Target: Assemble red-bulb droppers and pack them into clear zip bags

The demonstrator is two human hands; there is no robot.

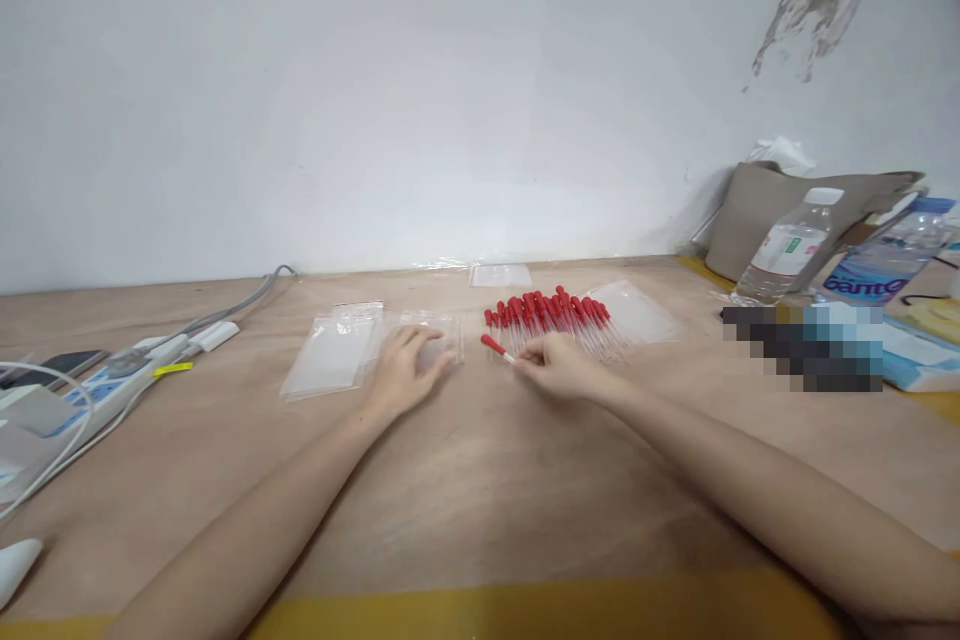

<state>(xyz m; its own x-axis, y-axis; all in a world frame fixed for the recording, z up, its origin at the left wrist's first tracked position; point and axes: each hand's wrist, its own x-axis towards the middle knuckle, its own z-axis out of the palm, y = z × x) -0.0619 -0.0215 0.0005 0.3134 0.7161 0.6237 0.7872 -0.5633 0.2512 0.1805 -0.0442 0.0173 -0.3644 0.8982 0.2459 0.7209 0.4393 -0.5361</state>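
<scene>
My right hand (559,367) pinches a dropper with a red rubber bulb (492,345), its bulb pointing left. Just behind that hand lies a pile of similar red-bulbed droppers (540,310), their thin clear tubes toward me. My left hand (409,365) rests, fingers apart, over a clear zip bag (439,328). To its left is a stack of clear zip bags (330,350), partly overlapping. Another clear bag (637,310) lies flat to the right of the pile, and one more (501,275) sits by the wall.
At left, a power strip (112,385) with plugs and cables lies near a dark phone (64,365). A water bottle (787,245), a second bottle with a blue cap (885,255), a grey-brown bag (750,210) and a blue-white packet (907,350) stand or lie at right.
</scene>
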